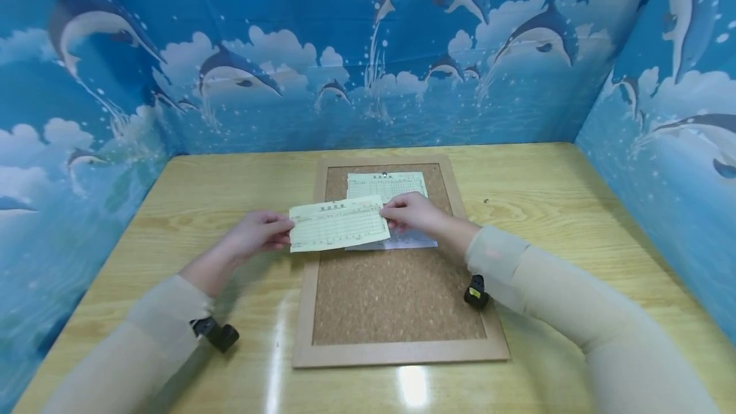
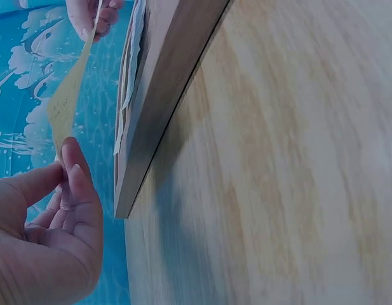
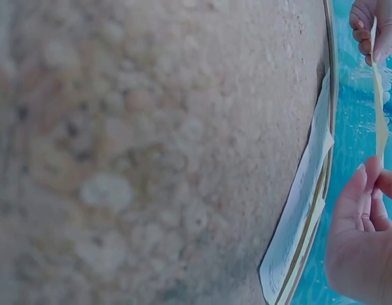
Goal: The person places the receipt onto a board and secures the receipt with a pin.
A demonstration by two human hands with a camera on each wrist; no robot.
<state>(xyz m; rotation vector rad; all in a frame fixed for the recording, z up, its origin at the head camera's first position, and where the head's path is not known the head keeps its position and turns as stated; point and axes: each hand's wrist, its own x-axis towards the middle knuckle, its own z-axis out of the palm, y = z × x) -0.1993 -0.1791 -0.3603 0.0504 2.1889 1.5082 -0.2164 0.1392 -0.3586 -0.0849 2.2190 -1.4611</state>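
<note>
Both hands hold a pale yellow-green printed form [image 1: 333,227] level over the upper part of a framed corkboard [image 1: 399,302]. My left hand [image 1: 257,233] pinches its left edge between thumb and fingers, as the left wrist view also shows. At the opposite edge, thumb and fingers of my right hand [image 1: 416,211] pinch the upper right corner. In the right wrist view the form [image 3: 379,117] appears nearly edge-on, apart from the board. Behind it, another yellow-green form [image 1: 397,185] lies on the cork with a pin [image 1: 384,174] at its top. A whitish sheet [image 1: 422,241] shows below, partly hidden.
The corkboard lies on a wood-grain table [image 1: 535,209]. Blue curtains with dolphins [image 1: 368,107] stand along the back and both sides. A small dark speck [image 1: 485,200] is on the table right of the board. Each wrist wears a black camera [image 1: 476,292].
</note>
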